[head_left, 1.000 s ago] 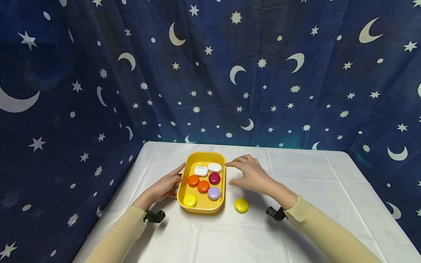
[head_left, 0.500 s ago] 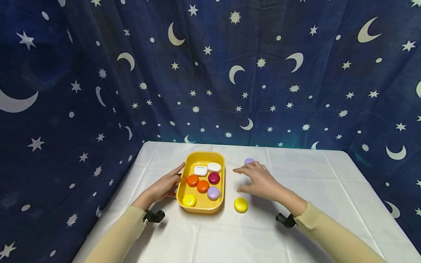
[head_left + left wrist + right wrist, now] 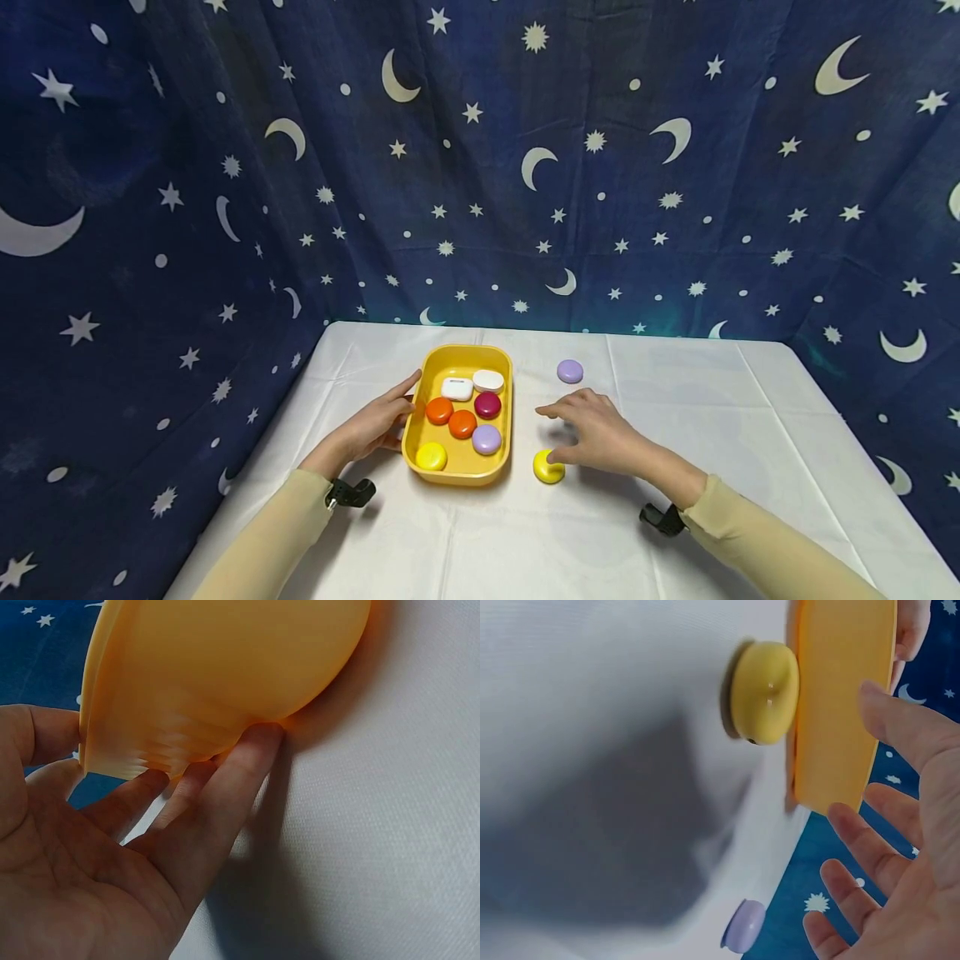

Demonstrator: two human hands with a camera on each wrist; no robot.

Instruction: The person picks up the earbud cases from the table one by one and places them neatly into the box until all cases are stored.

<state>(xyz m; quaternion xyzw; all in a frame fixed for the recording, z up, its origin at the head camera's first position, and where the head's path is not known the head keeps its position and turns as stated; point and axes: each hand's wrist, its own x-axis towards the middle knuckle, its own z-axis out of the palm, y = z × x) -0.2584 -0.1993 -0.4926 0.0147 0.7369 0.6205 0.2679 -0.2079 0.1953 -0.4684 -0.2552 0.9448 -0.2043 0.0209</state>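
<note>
My left hand (image 3: 372, 427) rests its extended fingers against the outer left wall of a yellow tray (image 3: 459, 481). Close up in the left wrist view, fingertips (image 3: 262, 735) touch that wall. My right hand (image 3: 602, 433) hovers, fingers spread, over a glossy yellow disc (image 3: 545, 473) on the table, right of the tray. In the head view the thumb overlaps this disc; the right wrist view shows space between the hand and the plump yellow disc. Beyond the right hand lies a lilac disc (image 3: 570, 372).
Inside the tray sit two orange discs, a crimson disc (image 3: 487, 406), a lilac disc (image 3: 486, 440), a yellow disc (image 3: 431, 457), a white rounded case (image 3: 457, 389) and a white oval piece (image 3: 488, 381). A starry blue curtain (image 3: 480, 267) hangs behind the white-covered table (image 3: 675, 383).
My right hand has moved away from the tray's right rim, rightward and nearer to me, over the yellow disc. The lilac disc it hid is now visible. The left hand stays at the tray.
</note>
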